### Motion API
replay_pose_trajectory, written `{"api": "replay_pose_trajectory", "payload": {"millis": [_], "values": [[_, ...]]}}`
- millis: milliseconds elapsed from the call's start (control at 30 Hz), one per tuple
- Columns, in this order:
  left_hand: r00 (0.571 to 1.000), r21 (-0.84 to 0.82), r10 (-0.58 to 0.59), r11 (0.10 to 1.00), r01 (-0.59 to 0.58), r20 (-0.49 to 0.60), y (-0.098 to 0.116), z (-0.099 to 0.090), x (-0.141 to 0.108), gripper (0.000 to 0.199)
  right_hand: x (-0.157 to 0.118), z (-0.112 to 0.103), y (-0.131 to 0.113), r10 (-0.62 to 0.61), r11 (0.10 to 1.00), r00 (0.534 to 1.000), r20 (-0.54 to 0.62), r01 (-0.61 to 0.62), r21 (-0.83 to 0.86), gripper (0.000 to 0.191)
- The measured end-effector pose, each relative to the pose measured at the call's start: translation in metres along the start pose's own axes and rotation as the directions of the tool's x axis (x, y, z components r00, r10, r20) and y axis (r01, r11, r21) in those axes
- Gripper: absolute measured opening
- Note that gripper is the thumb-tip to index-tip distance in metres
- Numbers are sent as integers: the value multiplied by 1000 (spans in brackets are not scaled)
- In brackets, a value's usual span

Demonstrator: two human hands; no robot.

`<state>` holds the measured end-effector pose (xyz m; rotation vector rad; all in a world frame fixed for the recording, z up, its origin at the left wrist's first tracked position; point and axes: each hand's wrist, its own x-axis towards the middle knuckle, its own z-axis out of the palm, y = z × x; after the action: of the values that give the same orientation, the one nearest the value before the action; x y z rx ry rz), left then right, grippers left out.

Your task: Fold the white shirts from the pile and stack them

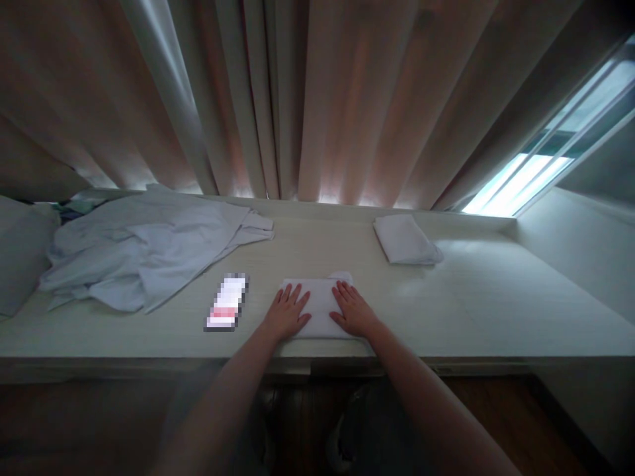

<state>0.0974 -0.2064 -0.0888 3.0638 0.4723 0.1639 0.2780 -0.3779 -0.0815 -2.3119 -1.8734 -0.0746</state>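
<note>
A white garment folded into a flat rectangle [321, 311] lies near the front edge of the table, with a small rounded piece of cloth showing past its far right corner. Flat on its left side rests my left hand [288, 313], fingers spread. My right hand [353, 311] presses on the right side, fingers stretched out and pointing away from me. Neither hand grips anything. Part of the folded cloth is hidden under both palms.
The pale table [317, 244] runs along a wall of closed curtains [357, 106]. A crumpled heap of white clothes [149, 244] spreads at the left. Between it and my hands lies a phone [226, 301], its screen blurred. Another folded white cloth [404, 239] sits at the back right.
</note>
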Motion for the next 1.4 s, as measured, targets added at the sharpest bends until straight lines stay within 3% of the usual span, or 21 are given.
{"api": "replay_pose_trajectory", "payload": {"millis": [167,367,600,733,800,900,1033,1167,1300,1400], "values": [[1000,-9,2,1000,-2,24,-12,0,-16,58,-16,4,10,28,999,1000,5,-28,24,69],[1000,-6,-28,1000,28,-12,-8,1,-24,57,-20,16,10,66,996,998,-4,-66,66,66],[998,-16,-51,999,51,26,-5,-7,-21,58,-16,7,6,95,993,995,10,-95,72,65],[997,-24,-72,997,73,26,-8,-12,-25,57,-10,5,8,264,955,961,-80,-249,161,61],[996,-31,-93,995,93,15,-12,-13,-29,58,-5,6,11,422,890,901,-106,-388,239,59],[992,-38,-124,991,125,16,-16,-10,-34,58,3,7,15,593,748,805,-2,-550,371,55],[988,-27,-150,988,151,26,-14,-5,-36,57,10,6,21,653,607,743,149,-631,483,46],[985,-9,-174,985,174,16,-12,-3,-34,56,14,3,25,616,520,741,266,-636,569,41],[989,-30,-144,989,145,27,-17,-6,-23,57,20,-6,24,536,437,791,296,-560,704,36],[986,-37,-161,986,163,45,-16,-7,-8,56,27,-14,23,479,185,824,302,-432,883,33]]}}
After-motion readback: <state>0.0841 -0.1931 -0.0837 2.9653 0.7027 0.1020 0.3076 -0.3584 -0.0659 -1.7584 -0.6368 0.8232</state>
